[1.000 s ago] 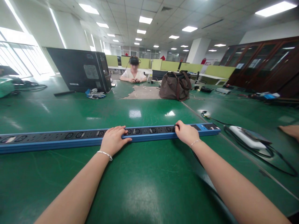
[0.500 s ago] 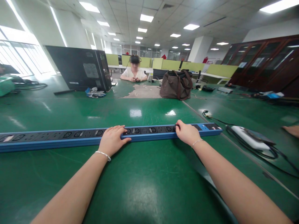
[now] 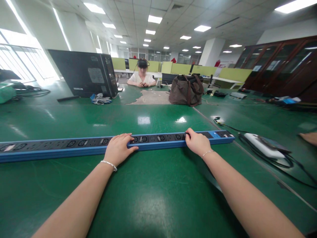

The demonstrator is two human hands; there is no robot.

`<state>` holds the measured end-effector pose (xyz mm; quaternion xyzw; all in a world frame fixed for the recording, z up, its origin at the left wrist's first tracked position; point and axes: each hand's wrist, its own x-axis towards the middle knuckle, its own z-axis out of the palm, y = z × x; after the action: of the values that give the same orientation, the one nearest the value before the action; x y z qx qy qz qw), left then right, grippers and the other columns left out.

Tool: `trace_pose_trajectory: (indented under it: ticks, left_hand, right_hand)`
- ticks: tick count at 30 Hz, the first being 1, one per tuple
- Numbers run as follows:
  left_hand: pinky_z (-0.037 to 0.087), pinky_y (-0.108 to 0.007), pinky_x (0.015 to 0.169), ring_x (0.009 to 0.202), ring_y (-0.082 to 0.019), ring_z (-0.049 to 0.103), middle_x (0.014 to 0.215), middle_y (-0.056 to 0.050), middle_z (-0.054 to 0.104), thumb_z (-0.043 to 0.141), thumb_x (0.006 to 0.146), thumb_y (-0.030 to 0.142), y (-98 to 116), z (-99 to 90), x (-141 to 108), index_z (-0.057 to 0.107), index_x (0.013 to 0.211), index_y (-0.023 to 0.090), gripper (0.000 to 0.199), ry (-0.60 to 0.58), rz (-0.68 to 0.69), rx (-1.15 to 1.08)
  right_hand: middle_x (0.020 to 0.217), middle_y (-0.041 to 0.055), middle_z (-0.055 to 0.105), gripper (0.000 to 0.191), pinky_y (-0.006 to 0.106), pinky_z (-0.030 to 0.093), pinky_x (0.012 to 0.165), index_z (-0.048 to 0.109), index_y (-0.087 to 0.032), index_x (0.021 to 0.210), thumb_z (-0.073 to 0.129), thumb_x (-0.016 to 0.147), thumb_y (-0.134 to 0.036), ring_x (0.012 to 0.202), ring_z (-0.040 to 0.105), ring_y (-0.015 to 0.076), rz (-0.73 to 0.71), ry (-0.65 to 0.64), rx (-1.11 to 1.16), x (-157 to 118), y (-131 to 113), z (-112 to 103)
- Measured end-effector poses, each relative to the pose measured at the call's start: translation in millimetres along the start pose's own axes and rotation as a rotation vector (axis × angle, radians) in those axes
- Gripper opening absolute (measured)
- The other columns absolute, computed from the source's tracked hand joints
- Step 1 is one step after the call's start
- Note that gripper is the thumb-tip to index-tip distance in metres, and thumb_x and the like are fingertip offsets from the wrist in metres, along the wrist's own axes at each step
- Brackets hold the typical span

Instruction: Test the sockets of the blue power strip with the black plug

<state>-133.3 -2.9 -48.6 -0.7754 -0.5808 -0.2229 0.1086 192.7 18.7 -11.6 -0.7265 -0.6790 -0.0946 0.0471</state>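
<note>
A long blue power strip [image 3: 158, 145] with a black face and rows of sockets lies across the green table. My left hand [image 3: 119, 148] rests over its middle, fingers on the far side and thumb along the near edge, gripping the strip. Further right, my right hand [image 3: 197, 142] has its fingers closed round a black plug [image 3: 186, 135] at one of the sockets. The hand hides most of the plug. A dark cable runs down beneath my right forearm.
On the green table [image 3: 153, 185] stand a black computer case [image 3: 84, 72], gloves [image 3: 101, 99] and a brown bag [image 3: 185, 90]. A white adapter [image 3: 264, 145] with black cables lies right. A person [image 3: 141, 76] sits opposite; another person's hand [image 3: 309, 137] shows at the right edge.
My right hand and the plug have shifted very slightly left, and the cable under my right forearm has moved closer beneath it. My left hand keeps its hold on the strip.
</note>
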Motion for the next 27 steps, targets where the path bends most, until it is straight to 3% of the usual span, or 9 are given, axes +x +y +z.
trace_pose_trajectory:
  ticks: [8, 17, 27]
  left_hand:
    - [0.038, -0.038, 0.095, 0.109, -0.023, 0.054, 0.118, -0.007, 0.06, 0.059, 0.071, 0.05, -0.9, 0.4, 0.0, 0.062, 0.095, 0.02, 0.039, -0.003, 0.0, -0.02]
    - [0.037, -0.037, 0.095, 0.108, -0.023, 0.054, 0.119, -0.006, 0.06, 0.059, 0.071, 0.049, 0.4, -1.2, -0.4, 0.06, 0.096, 0.021, 0.038, -0.008, -0.011, -0.025]
    - [0.037, -0.037, 0.093, 0.106, -0.024, 0.054, 0.115, -0.008, 0.06, 0.056, 0.073, 0.052, 3.5, -3.4, 0.2, 0.053, 0.11, 0.021, 0.049, -0.023, -0.037, -0.003]
  right_hand:
    - [0.075, 0.0078, 0.065, 0.031, 0.03, 0.038, 0.057, 0.053, -0.024, 0.102, 0.031, 0.084, -0.034, 0.07, 0.062, 0.0247, -0.063, -0.052, 0.005, 8.2, 2.8, -9.0]
    - [0.078, 0.0075, 0.066, 0.035, 0.031, 0.039, 0.061, 0.054, -0.027, 0.109, 0.029, 0.086, -0.039, 0.072, 0.062, 0.0243, 0.042, -0.019, 0.053, -1.0, -0.8, -3.6]
    - [0.08, 0.008, 0.067, 0.037, 0.031, 0.04, 0.066, 0.055, -0.026, 0.113, 0.031, 0.087, -0.038, 0.076, 0.062, 0.0229, 0.087, 0.002, 0.08, -4.5, -4.5, -4.9]
